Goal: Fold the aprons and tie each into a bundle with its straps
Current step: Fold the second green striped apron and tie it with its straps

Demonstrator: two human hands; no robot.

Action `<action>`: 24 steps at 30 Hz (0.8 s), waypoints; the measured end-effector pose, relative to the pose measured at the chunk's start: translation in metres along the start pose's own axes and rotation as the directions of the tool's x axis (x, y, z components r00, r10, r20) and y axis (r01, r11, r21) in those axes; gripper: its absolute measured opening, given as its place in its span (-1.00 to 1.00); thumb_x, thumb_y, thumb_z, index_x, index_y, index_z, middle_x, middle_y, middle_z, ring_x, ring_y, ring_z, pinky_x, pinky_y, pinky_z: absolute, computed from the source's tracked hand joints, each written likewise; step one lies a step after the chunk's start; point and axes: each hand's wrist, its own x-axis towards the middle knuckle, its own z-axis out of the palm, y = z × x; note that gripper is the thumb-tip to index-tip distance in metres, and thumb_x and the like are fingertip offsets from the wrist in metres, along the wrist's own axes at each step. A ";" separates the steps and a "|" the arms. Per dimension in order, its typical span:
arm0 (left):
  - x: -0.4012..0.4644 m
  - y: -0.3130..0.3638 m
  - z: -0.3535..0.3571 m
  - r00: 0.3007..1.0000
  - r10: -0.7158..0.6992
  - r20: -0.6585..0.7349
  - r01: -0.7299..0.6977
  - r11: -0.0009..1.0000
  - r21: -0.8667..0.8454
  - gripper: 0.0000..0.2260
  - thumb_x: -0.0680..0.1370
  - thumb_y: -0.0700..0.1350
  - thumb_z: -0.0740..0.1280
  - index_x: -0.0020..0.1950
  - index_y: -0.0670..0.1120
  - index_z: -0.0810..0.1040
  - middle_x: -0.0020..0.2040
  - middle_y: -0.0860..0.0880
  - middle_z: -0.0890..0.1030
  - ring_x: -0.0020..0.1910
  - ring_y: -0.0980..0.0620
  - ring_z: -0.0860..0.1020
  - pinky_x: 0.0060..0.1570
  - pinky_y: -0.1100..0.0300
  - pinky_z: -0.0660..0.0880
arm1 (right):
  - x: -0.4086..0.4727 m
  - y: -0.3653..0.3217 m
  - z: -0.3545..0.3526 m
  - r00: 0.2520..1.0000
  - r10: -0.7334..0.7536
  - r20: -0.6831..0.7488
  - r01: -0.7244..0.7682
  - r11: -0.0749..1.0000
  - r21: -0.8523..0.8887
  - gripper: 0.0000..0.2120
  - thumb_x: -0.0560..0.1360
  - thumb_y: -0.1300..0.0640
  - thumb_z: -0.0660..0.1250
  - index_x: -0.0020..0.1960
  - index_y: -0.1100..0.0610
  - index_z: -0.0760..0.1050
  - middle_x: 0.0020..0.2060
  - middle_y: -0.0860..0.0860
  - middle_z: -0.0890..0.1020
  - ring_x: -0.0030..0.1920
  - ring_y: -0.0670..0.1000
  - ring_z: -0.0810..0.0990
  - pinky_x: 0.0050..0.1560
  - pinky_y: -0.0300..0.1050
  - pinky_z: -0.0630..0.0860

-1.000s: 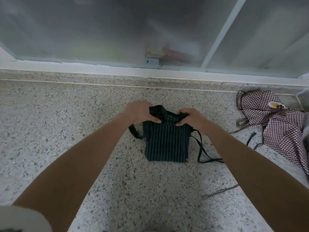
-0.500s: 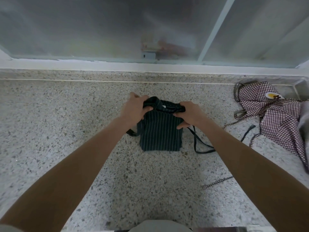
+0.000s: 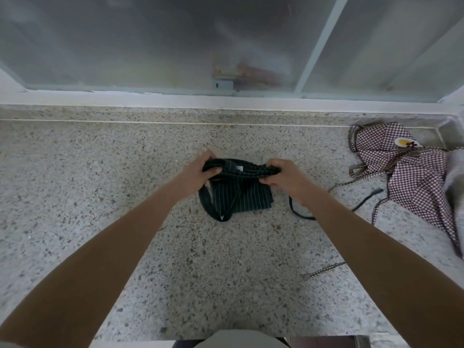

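Observation:
A dark pinstriped apron (image 3: 241,197) lies folded small on the speckled stone counter (image 3: 100,197), its far edge rolled up toward me. My left hand (image 3: 200,172) grips the roll's left end, thumb over the cloth. My right hand (image 3: 281,174) grips the roll's right end. One dark strap (image 3: 213,212) loops out at the lower left of the apron, another (image 3: 298,212) trails under my right wrist. A maroon checked apron (image 3: 414,177) with a yellow patch lies crumpled at the right.
A frosted window with a white sill (image 3: 175,99) runs along the back of the counter. A checked strap (image 3: 324,268) lies loose on the counter under my right forearm. A grey cloth (image 3: 455,177) shows at the right edge.
Both hands have rolled the apron's far edge toward me, so the flat part now looks shorter. The left strap loop has slid out lower at the left.

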 end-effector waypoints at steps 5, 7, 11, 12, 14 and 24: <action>-0.014 -0.010 0.012 0.998 -0.042 -0.042 0.031 0.971 -0.235 -0.89 0.59 -0.26 0.23 -0.06 -0.07 0.37 -0.09 -0.16 0.60 -0.24 -0.02 0.66 -0.20 0.06 0.60 | -0.002 0.026 0.010 0.997 -0.073 -0.009 0.072 0.994 -0.077 -0.82 0.41 0.38 0.41 0.00 0.35 0.51 -0.14 0.08 0.55 -0.10 0.00 0.51 -0.20 -0.43 0.45; -0.017 -0.009 0.017 0.983 -0.147 -0.115 0.102 0.940 -0.326 -0.85 0.54 -0.30 0.30 -0.01 -0.10 0.38 -0.17 -0.14 0.59 -0.42 0.06 0.59 -0.42 0.22 0.55 | 0.000 0.035 0.015 0.997 -0.081 -0.020 0.079 0.995 -0.059 -0.80 0.41 0.40 0.39 0.03 0.32 0.53 0.00 0.14 0.59 0.03 0.08 0.54 0.06 -0.19 0.51; -0.018 -0.008 0.003 0.954 -0.255 -0.156 0.260 0.965 0.016 -0.66 0.42 -0.23 0.46 0.09 -0.03 0.42 -0.17 0.00 0.55 -0.33 0.07 0.48 -0.43 0.25 0.37 | 0.002 0.046 0.021 0.997 -0.081 0.010 0.082 0.996 -0.041 -0.76 0.41 0.47 0.34 0.08 0.39 0.50 0.14 0.05 0.54 0.16 0.02 0.48 0.21 -0.12 0.41; -0.018 -0.008 -0.002 0.958 -0.236 -0.164 0.261 0.953 0.154 -0.69 0.43 -0.21 0.45 0.09 -0.03 0.45 -0.17 0.01 0.55 -0.33 0.10 0.47 -0.41 0.24 0.37 | 0.002 0.046 0.021 0.997 -0.074 0.015 0.074 0.996 -0.044 -0.73 0.42 0.48 0.34 0.11 0.41 0.48 0.15 0.04 0.52 0.16 0.00 0.47 0.19 -0.13 0.40; -0.019 -0.005 -0.006 0.967 -0.204 -0.155 0.238 0.938 0.251 -0.82 0.47 -0.20 0.40 0.05 -0.07 0.52 -0.20 -0.02 0.57 -0.36 0.09 0.48 -0.40 0.25 0.40 | 0.004 0.047 0.020 0.998 -0.066 0.017 0.067 0.997 -0.031 -0.71 0.42 0.48 0.34 0.14 0.41 0.47 0.17 0.04 0.52 0.18 0.01 0.47 0.20 -0.11 0.42; -0.046 -0.006 -0.007 0.987 -0.162 0.022 0.142 0.917 0.373 -0.45 0.43 0.29 0.30 0.38 0.19 0.28 -0.13 0.05 0.54 -0.36 0.07 0.47 -0.34 0.21 0.35 | 0.007 0.046 0.025 0.978 0.151 0.146 -0.198 0.895 0.400 -0.81 0.49 0.41 0.24 0.04 0.19 0.40 0.13 0.08 0.52 0.11 0.07 0.51 0.23 0.02 0.47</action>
